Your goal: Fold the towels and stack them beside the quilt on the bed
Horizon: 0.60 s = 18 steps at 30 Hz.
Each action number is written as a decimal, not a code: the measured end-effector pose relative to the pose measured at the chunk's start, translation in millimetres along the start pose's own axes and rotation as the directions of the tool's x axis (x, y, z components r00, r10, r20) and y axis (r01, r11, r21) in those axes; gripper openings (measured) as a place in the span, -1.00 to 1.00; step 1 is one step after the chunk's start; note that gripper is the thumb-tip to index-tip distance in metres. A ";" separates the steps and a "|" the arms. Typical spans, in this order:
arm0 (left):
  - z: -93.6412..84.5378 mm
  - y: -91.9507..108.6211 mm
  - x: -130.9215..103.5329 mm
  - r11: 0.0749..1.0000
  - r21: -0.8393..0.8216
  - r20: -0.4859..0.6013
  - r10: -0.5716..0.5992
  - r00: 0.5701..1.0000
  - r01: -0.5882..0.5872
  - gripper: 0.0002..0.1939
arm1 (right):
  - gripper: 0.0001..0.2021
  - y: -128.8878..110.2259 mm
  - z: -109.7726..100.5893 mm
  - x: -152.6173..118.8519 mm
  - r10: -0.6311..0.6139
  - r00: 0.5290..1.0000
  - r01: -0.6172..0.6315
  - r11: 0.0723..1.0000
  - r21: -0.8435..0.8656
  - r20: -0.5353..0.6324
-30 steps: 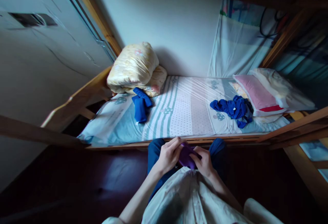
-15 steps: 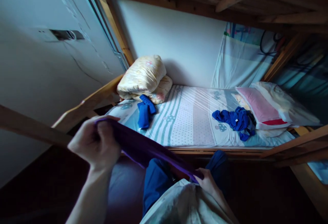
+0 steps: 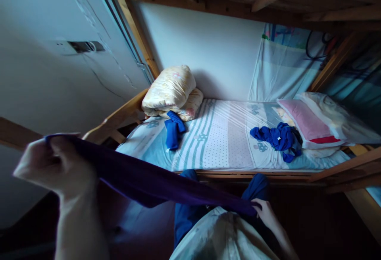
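A long piece of dark purple cloth (image 3: pixel 154 184) stretches between my two hands, over my lap and in front of the bed's edge. My left hand (image 3: pixel 59 164), raised at the left, is closed on one end of it. Lower down at the right, my right hand (image 3: pixel 264 210) pinches the other end between thumb and fingers. The cloth slopes down from left to right and sags along its lower edge. What kind of garment it is, I cannot make out.
A lower bunk (image 3: pixel 220 141) lies ahead, below a wooden upper bunk (image 3: pixel 238 10). On it are a folded quilt (image 3: pixel 169 87), folded blue cloths (image 3: pixel 172 133), a crumpled blue cloth (image 3: pixel 279 137) and a pink pillow (image 3: pixel 309 121). A wooden post (image 3: pixel 18 133) stands left.
My hands have moved apart, the left one outward to the left and the right one slightly right. The purple cloth is now drawn out longer between them.
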<state>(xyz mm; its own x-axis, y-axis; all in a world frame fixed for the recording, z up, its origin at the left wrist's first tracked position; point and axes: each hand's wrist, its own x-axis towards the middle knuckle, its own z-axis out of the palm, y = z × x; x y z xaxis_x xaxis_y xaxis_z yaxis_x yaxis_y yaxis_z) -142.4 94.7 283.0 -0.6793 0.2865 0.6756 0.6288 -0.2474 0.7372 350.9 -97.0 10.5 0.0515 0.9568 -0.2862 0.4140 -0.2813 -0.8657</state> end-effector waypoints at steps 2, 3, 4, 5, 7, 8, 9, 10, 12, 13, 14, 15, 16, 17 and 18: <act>3.3 -10.3 3.6 0.998 0.065 -0.050 -0.018 0.999 0.021 -0.58 | -0.69 -13.2 -13.2 -2.0 0.014 0.998 -0.019 0.997 0.076 0.059; 4.7 -14.7 5.0 0.994 0.093 -0.058 -0.056 0.997 0.061 -0.62 | -0.66 -20.8 -20.6 -2.7 0.016 0.996 -0.024 0.994 0.107 0.083; 5.7 -18.6 6.1 0.986 0.116 -0.043 -0.113 0.993 0.118 -0.66 | -0.62 -28.8 -28.4 -3.2 0.015 0.994 -0.029 0.991 0.132 0.105; 6.2 -21.9 6.8 0.977 0.129 -0.027 -0.166 0.986 0.168 -0.68 | -0.57 -37.0 -36.7 -3.4 0.015 0.992 -0.034 0.988 0.148 0.126; 6.3 -27.4 7.0 0.968 0.125 0.011 -0.219 0.976 0.216 -0.69 | -0.50 -52.8 -54.2 -3.0 0.000 0.989 -0.022 0.989 0.148 0.146; 5.9 -29.7 6.4 0.969 0.115 0.028 -0.222 0.975 0.217 -0.67 | -0.47 -60.0 -63.2 -2.2 -0.020 0.990 0.001 0.991 0.133 0.137; 5.5 -31.8 5.4 0.972 0.104 0.045 -0.216 0.975 0.211 -0.65 | -0.44 -66.6 -72.3 -1.0 -0.046 0.992 0.033 0.993 0.112 0.114; 5.1 -33.8 4.1 0.975 0.091 0.054 -0.207 0.977 0.202 -0.64 | -0.41 -72.5 -81.3 0.5 -0.074 0.994 0.068 0.994 0.087 0.077; 4.2 -37.7 1.1 0.978 0.055 0.064 -0.207 0.976 0.203 -0.60 | -0.37 -82.0 -99.4 4.6 -0.126 0.992 0.127 0.991 0.039 -0.020; 3.6 -39.5 -0.4 0.977 0.033 0.077 -0.215 0.974 0.213 -0.58 | -0.36 -86.0 -108.4 7.0 -0.145 0.986 0.146 0.989 0.017 -0.078; 2.9 -41.0 -1.9 0.974 0.007 0.098 -0.225 0.969 0.225 -0.58 | -0.35 -89.6 -117.4 9.4 -0.160 0.977 0.161 0.987 -0.006 -0.140; 1.9 -42.2 -3.4 0.971 -0.017 0.126 -0.234 0.964 0.238 -0.59 | -0.35 -93.0 -126.4 11.9 -0.179 0.963 0.176 0.984 -0.031 -0.203; 0.9 -43.2 -4.9 0.968 -0.032 0.154 -0.242 0.958 0.250 -0.60 | -0.35 -96.5 -135.1 14.4 -0.202 0.943 0.193 0.979 -0.058 -0.266; -0.3 -43.9 -6.6 0.965 -0.036 0.183 -0.250 0.951 0.261 -0.62 | -0.35 -100.0 -143.6 16.7 -0.230 0.919 0.214 0.973 -0.087 -0.320; -1.5 -44.6 -8.5 0.962 -0.040 0.206 -0.258 0.944 0.271 -0.64 | -0.35 -103.6 -151.6 19.0 -0.264 0.895 0.238 0.964 -0.117 -0.360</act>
<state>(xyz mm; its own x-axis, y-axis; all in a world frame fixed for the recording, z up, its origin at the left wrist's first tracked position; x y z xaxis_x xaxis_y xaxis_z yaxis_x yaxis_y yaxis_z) -165.3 101.9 244.4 -0.7254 0.5250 0.4452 0.4050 -0.1974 0.8927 446.7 -38.4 157.0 0.2639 0.9570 0.1205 0.5173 -0.0351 -0.8551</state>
